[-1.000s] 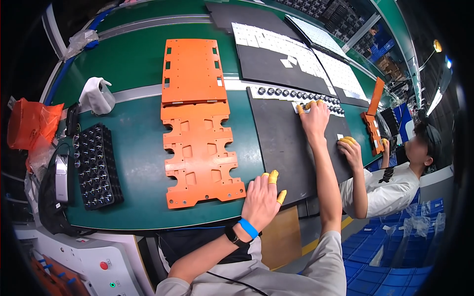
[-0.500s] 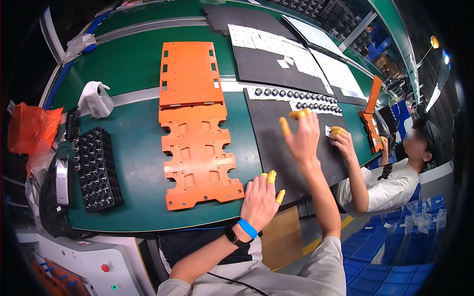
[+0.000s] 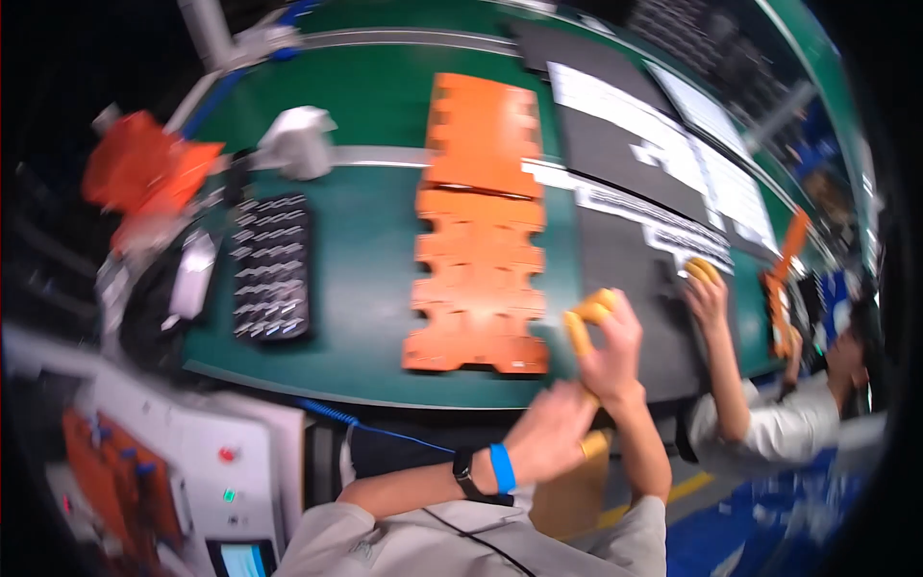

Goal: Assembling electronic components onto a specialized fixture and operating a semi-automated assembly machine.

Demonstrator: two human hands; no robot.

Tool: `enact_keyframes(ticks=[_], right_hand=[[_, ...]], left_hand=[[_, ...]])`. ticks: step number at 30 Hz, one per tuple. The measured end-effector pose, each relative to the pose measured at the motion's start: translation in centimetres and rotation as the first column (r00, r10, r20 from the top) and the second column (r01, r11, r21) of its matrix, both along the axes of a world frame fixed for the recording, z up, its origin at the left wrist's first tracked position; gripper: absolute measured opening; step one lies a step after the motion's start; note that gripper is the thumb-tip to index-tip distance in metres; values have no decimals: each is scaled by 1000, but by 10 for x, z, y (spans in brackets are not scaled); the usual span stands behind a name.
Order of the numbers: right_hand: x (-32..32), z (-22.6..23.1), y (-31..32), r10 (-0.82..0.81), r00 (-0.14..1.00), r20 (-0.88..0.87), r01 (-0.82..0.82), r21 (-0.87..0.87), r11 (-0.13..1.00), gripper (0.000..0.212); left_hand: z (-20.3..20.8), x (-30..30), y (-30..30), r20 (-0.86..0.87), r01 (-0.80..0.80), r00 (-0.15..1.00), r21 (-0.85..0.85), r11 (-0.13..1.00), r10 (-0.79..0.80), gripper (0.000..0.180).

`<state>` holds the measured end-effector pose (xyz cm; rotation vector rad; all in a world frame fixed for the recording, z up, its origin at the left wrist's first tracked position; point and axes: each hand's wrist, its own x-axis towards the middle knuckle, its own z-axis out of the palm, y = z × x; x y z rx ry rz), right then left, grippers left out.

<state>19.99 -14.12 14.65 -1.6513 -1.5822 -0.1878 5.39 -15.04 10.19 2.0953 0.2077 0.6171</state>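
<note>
My right hand [image 3: 611, 348] is over the near left part of a dark grey foam sheet [image 3: 663, 370], right of an orange jointed fixture plate [image 3: 481, 279]. Its yellow-capped thumb and fingers curl until their tips meet; anything between them is too blurred to make out. Close below, my left hand [image 3: 553, 433] lies by the table's front edge, its fingers reaching toward my right wrist and partly hidden there. Motion smears it, and a yellow cap shows on its thumb. Rows of small dark round parts [image 3: 654, 213] on white strips line the foam's far side.
A black tray of small shiny parts [image 3: 271, 269] and a white container [image 3: 298, 142] stand left of the fixture. White sheets [image 3: 625, 106] lie on dark boards at the back. At the right, a co-worker's yellow-capped hand [image 3: 707, 288] reaches over the foam.
My right hand has drawn back from the rows of round parts toward me, and its fingers have curled in. My left hand now sits right beside it. The whole view has shifted and blurred.
</note>
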Motion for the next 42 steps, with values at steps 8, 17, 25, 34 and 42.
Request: enact_keyframes(ticks=[8,17,25,34,42], right_hand=[[-25,-29,-21,3,1000,-31,-4,-52,999,1],[-63,-10,-17,79,993,-91,-70,101,992,15],[-76,-27,-12,-12,498,-867,245,128,961,17],[-69,-17,-33,126,928,-352,-85,130,988,17],[-73,-16,-42,95,916,-390,-46,133,990,22]], left_hand=[[91,-252,56,73,-636,772,66,769,632,21],[33,-524,-84,303,-795,-605,-185,-578,736,15],[58,-522,-76,-179,-794,-336,-475,-380,925,32],[30,-537,9,-220,-736,-368,-525,-428,903,48],[6,-551,46,-108,-665,-698,-269,-697,708,54]])
